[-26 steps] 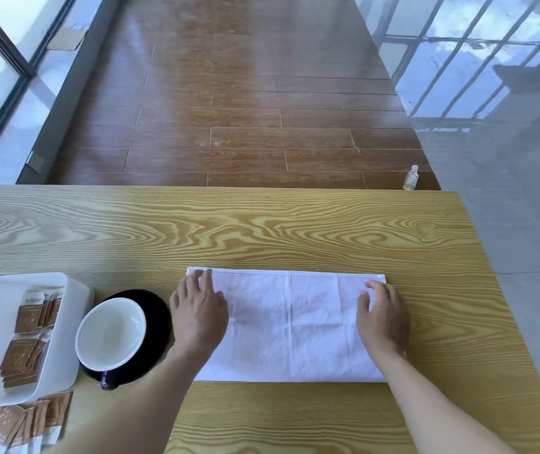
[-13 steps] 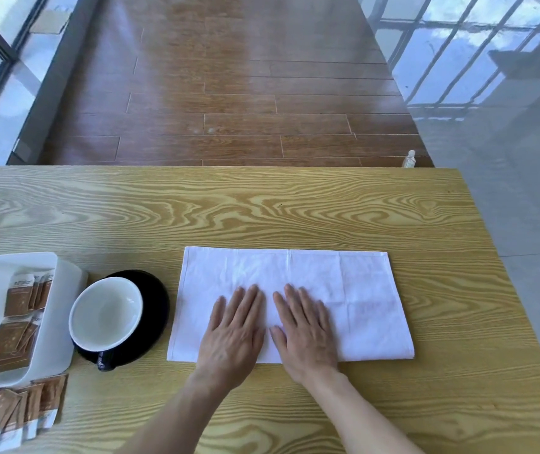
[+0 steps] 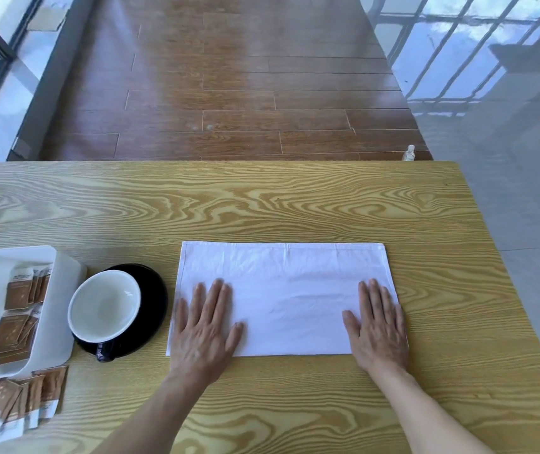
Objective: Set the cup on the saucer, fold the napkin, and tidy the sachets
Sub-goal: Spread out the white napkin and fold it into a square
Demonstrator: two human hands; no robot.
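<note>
A white napkin (image 3: 290, 291) lies folded into a wide rectangle in the middle of the table. My left hand (image 3: 206, 326) presses flat on its left end, fingers spread. My right hand (image 3: 376, 326) presses flat on its right end. Left of the napkin a white-lined black cup (image 3: 104, 306) sits on a black saucer (image 3: 154, 296), handle toward me. A white tray (image 3: 62, 309) at the far left holds several brown sachets (image 3: 19, 309). More brown sachets (image 3: 23, 404) lie loose on the table in front of the tray.
The wooden table (image 3: 262, 204) ends at the far edge and on the right side. Beyond it is a wood plank floor with a small bottle (image 3: 409, 154) standing on it, and glass with railings at the right.
Both hands were together at the napkin's middle; they have slid apart to its left and right ends, flattening it. The napkin, cup and sachets stay where they were.
</note>
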